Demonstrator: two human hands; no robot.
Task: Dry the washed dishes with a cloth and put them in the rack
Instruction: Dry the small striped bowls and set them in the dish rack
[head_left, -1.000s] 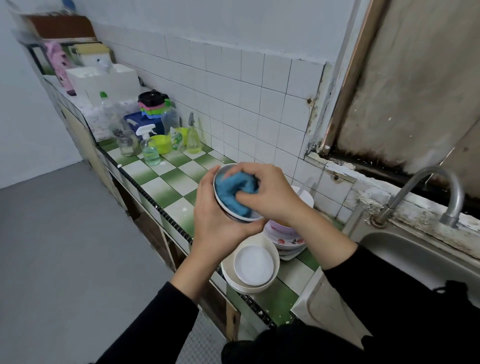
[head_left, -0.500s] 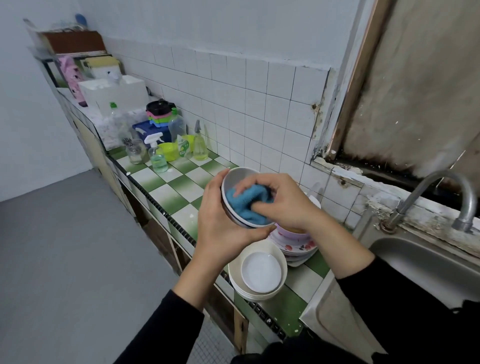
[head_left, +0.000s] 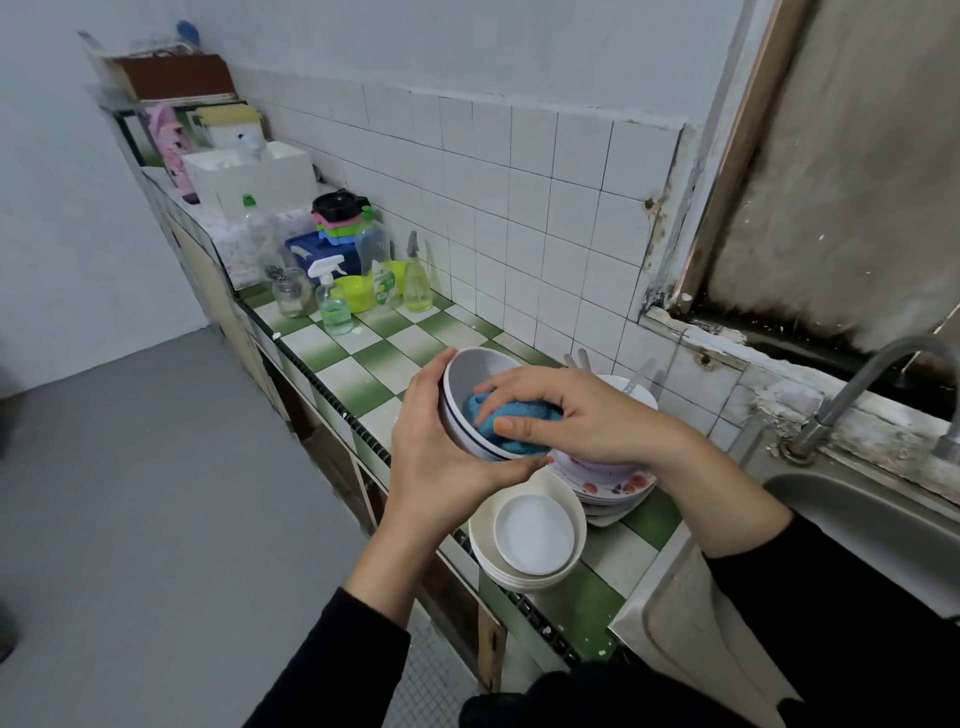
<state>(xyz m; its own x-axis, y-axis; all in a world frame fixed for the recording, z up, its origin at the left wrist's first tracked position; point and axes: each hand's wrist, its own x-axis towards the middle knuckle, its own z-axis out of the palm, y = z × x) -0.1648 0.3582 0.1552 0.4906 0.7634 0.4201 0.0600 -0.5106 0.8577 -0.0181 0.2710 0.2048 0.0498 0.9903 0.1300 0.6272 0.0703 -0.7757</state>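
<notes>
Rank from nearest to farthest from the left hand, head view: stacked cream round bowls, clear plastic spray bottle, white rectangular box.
1. Stacked cream round bowls, counter edge beside the left hand.
2. Clear plastic spray bottle, mid-counter.
3. White rectangular box, counter's far end.

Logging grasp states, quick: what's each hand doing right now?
Left hand: grips the bowl.
Right hand: holds the blue cloth inside the bowl.
</notes>
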